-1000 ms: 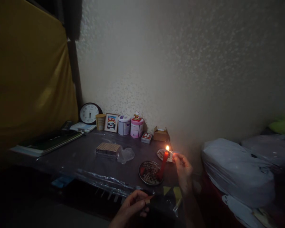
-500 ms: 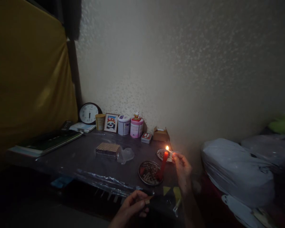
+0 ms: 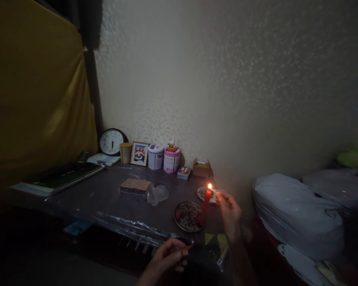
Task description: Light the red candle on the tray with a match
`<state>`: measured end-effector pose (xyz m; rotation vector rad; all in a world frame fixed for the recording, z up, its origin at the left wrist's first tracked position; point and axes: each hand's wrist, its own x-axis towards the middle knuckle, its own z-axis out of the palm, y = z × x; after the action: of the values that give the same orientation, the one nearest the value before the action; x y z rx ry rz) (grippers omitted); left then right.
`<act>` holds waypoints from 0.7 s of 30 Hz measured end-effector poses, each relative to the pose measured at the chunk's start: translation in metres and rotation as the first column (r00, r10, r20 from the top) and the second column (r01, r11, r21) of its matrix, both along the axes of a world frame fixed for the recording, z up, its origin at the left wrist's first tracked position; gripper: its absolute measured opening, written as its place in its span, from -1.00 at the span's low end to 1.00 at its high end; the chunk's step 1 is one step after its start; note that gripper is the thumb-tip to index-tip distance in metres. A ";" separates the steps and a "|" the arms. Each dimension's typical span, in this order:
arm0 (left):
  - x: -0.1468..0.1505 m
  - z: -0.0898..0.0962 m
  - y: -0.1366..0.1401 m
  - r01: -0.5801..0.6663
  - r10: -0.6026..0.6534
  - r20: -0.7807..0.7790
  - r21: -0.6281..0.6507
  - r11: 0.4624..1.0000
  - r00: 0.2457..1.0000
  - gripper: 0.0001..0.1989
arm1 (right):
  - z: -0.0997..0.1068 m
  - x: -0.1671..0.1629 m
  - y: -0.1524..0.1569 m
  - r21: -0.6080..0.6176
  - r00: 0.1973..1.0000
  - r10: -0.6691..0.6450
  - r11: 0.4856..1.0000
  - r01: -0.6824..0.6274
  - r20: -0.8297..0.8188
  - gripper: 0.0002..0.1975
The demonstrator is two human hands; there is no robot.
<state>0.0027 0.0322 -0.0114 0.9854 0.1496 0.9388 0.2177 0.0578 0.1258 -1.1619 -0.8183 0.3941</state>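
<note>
Between the thumb and fingers of my right hand (image 3: 229,212) is a burning matchstick (image 3: 214,190). Its flame sits at the top of a red candle (image 3: 206,202); whether the wick itself burns I cannot tell. The candle stands upright, leaning slightly, at the right side of a round metal dish (image 3: 187,227) with dark and pale bits in it. Low in front of the table edge, my left hand (image 3: 168,256) is closed around a small matchbox (image 3: 186,251), mostly covered by the fingers.
On the dark plastic-covered table (image 3: 107,198) lie a wrapped pack of matchboxes (image 3: 135,187), crumpled clear plastic (image 3: 158,195) and a second dish (image 3: 202,193). Along the wall stand a clock (image 3: 111,142), a framed panda picture (image 3: 139,154), tubs (image 3: 156,157) and a cardboard box (image 3: 202,168). White bags (image 3: 295,214) bulge at right.
Almost nothing differs. The match flame has shifted very slightly left and down over the candle's top; both hands keep their places.
</note>
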 end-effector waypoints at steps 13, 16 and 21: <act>-0.003 0.004 -0.002 0.003 -0.003 -0.017 0.009 1.000 1.000 -0.61 | -0.001 0.001 0.002 0.007 0.999 0.009 1.000 -0.009 -0.034 -0.54; -0.003 0.004 -0.002 -0.006 0.007 -0.035 0.013 1.000 0.999 -0.61 | -0.002 0.001 0.003 0.012 0.999 0.014 1.000 -0.014 -0.046 -0.53; -0.002 0.007 -0.004 0.001 -0.001 -0.024 0.007 1.000 1.000 -0.61 | 0.000 0.001 0.001 0.010 0.999 0.017 1.000 -0.017 -0.051 -0.54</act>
<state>0.0009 0.0287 -0.0040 1.0035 0.1659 0.9271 0.2191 0.0585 0.1260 -1.1322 -0.7853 0.4315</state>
